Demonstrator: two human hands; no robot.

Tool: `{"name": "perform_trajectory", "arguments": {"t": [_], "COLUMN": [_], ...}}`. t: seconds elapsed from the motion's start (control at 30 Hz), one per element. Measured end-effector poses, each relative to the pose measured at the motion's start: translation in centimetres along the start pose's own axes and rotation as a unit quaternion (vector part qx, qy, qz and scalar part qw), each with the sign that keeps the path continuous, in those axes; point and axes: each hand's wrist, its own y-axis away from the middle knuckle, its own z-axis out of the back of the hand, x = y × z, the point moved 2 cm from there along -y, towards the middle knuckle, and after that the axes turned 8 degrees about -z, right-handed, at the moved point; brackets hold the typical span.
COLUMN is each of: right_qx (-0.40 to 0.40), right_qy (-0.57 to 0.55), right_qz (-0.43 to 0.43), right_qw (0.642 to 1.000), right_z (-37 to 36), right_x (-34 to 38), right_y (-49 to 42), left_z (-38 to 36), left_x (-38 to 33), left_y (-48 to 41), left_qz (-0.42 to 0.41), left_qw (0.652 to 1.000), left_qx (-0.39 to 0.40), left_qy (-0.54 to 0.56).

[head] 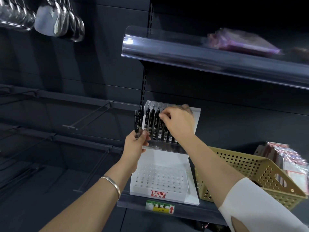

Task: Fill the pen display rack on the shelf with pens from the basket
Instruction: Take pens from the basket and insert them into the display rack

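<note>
Dark grey metal shelf [184,210] carries white plastic tiered pen rack [160,159], tan perforated plastic basket [250,169] just right. My left fingers [144,136] grip a bundle of black pens [138,121] beside the upper tier; right fingers [164,114] pinch the top of one black pen [160,127] in that tier's standing row [152,125].

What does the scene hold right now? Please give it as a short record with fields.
rack: white, on the shelf
upper tier: a row of black pens stands in it
lower tier: no pens in its holes
left hand: holds a few spare pens, left of the rack
right hand: pinches the top of one pen in the upper tier
basket: tan, perforated, right of the rack
</note>
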Motion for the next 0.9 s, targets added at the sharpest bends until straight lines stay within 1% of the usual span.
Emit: {"name": "perform_trajectory", "arguments": {"t": [0.1,0.23,0.47,0.63,0.73,0.9], "right_qx": [-0.027,-0.031,0.004,0.001,0.027,0.035], "right_qy": [0.029,0.036,0.019,-0.002,0.007,0.022], "right_qz": [-0.003,-0.035,-0.041,-0.066,-0.055,-0.056], "right_qw": [0.999,0.998,0.999,0.998,0.998,0.998], "right_z": [-0.5,-1.1,-1.3,-1.0,-1.1,-0.9], "right_x": [0.0,-0.7,-0.8,-0.7,-0.5,-0.7], "right_y": [-0.3,-0.4,-0.8,-0.9,-0.6,-0.4], "left_z": [-0.2,-0.4,-0.9,-0.7,-0.7,-0.9], "left_x": [0.1,0.3,0.4,0.7,0.8,0.6], "left_y": [0.1,0.2,0.1,0.2,0.2,0.4], "left_qz": [0.007,0.016,0.026,0.029,0.031,0.045], "left_qw": [1.0,1.0,0.999,0.999,0.999,0.998], "left_qx": [0.012,0.02,0.031,0.034,0.033,0.047], "left_qy": [-0.001,-0.002,-0.002,-0.004,-0.007,-0.003]}}
